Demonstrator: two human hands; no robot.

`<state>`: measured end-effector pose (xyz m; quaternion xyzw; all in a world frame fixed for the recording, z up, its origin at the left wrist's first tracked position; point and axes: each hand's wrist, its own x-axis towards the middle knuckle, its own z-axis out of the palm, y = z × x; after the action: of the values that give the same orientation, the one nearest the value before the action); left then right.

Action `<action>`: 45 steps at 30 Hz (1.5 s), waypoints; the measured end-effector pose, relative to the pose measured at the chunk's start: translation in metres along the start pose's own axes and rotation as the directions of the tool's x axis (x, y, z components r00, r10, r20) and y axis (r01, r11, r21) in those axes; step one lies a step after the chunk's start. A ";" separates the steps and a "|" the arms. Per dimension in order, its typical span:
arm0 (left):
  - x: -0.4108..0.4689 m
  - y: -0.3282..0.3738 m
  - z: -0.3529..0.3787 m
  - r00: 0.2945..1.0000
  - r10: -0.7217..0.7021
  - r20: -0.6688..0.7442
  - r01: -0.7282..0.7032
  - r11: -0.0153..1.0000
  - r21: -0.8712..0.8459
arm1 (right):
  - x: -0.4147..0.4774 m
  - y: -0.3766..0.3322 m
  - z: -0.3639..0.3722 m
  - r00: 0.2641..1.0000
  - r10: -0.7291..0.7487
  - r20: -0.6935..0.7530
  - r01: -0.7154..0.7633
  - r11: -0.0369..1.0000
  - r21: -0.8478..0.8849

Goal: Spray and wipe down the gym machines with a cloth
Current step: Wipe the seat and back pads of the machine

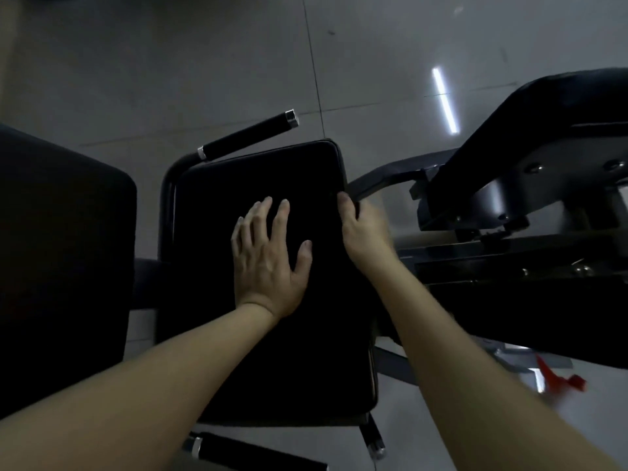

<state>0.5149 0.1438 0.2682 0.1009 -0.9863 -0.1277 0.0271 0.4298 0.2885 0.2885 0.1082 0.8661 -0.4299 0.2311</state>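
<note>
Pressing left hand (268, 256) flat, grip spread, on the black seat pad (272, 334); right hand (365, 229) curling over the pad's right edge, grip pinching that edge. Seemingly bracing or repositioning the pad, not wiping. No cloth visible; possibly a red-triggered spray bottle (560, 380) lying on the floor, needing fetching next.

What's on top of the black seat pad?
The left hand lies flat on the black seat pad; the right hand grips its edge. No cloth shows, though palms hide what's beneath.
</note>
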 end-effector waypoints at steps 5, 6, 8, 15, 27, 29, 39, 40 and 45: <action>-0.002 0.001 -0.001 1.000 -0.002 0.014 0.002 1.000 0.026 | -0.096 0.064 -0.013 0.989 -0.008 0.146 0.020 0.996 -0.082; -0.002 0.001 -0.002 1.000 -0.004 0.018 0.004 1.000 0.028 | -0.112 0.073 -0.011 0.991 0.013 0.133 -0.002 0.996 -0.084; -0.001 0.001 -0.002 1.000 -0.004 0.026 0.004 1.000 0.026 | -0.123 0.080 -0.008 0.987 0.075 0.140 -0.060 0.993 -0.104; 0.002 -0.002 -0.001 0.999 0.004 0.051 -0.004 1.000 0.004 | -0.035 0.014 -0.040 0.976 0.218 0.003 -0.206 0.919 0.335; 0.002 -0.001 -0.001 0.997 0.009 0.076 -0.009 1.000 0.011 | -0.035 0.007 0.007 0.988 0.108 -0.109 -0.074 0.957 0.282; 0.002 -0.001 -0.002 0.996 0.014 0.084 -0.017 0.999 0.030 | -0.075 0.018 0.001 0.992 0.099 -0.074 -0.072 0.948 0.309; 0.001 0.000 -0.001 0.998 0.000 0.061 -0.002 1.000 0.028 | 0.075 -0.047 0.013 0.984 -0.074 -0.163 0.118 0.953 0.278; 0.001 0.001 -0.001 0.998 -0.009 0.057 0.008 1.000 0.018 | 0.066 -0.039 0.014 0.983 -0.101 -0.154 0.141 0.950 0.279; 0.002 0.004 -0.004 0.998 -0.017 0.059 0.017 1.000 0.009 | -0.074 0.028 0.008 0.999 0.021 -0.048 -0.004 0.944 0.331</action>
<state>0.5129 0.1459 0.2730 0.1055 -0.9863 -0.1267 -0.0036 0.5072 0.2998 0.3010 0.1617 0.7866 -0.5647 0.1901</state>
